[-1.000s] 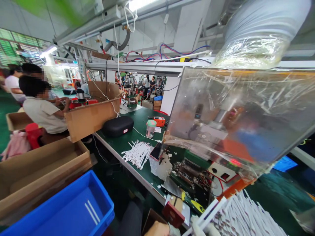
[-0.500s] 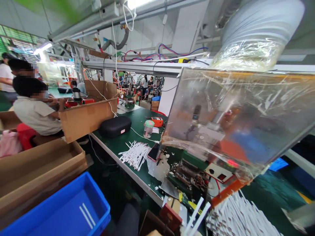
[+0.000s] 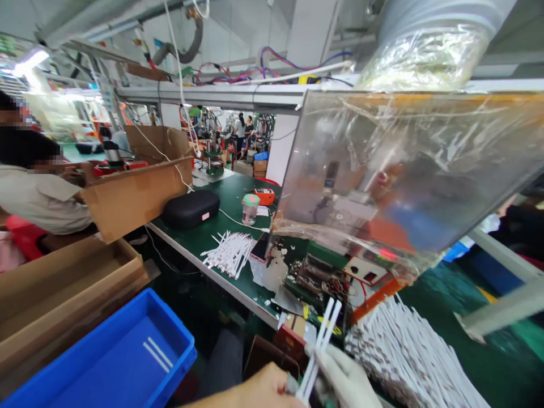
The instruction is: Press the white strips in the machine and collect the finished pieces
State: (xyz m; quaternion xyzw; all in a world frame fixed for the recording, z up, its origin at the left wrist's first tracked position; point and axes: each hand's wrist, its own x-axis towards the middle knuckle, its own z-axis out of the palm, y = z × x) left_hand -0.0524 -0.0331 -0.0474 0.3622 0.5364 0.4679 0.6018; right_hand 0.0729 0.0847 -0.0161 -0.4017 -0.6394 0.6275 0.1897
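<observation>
Two white strips (image 3: pixel 319 351) are being grasped by the gloved right hand (image 3: pixel 346 377), well to the right of the blue bin (image 3: pixel 106 362). The bare left hand (image 3: pixel 272 388) is being held just beside their lower ends, on the side toward the blue bin; whether they are being gripped by it too cannot be told. Two short strips (image 3: pixel 157 354) are being contained in the blue bin. Beyond and right of it, a small pile (image 3: pixel 229 253) is being borne by the worktop (image 3: pixel 238 190); farther right of it, a large pile (image 3: pixel 416 351) is being seen near the right hand.
</observation>
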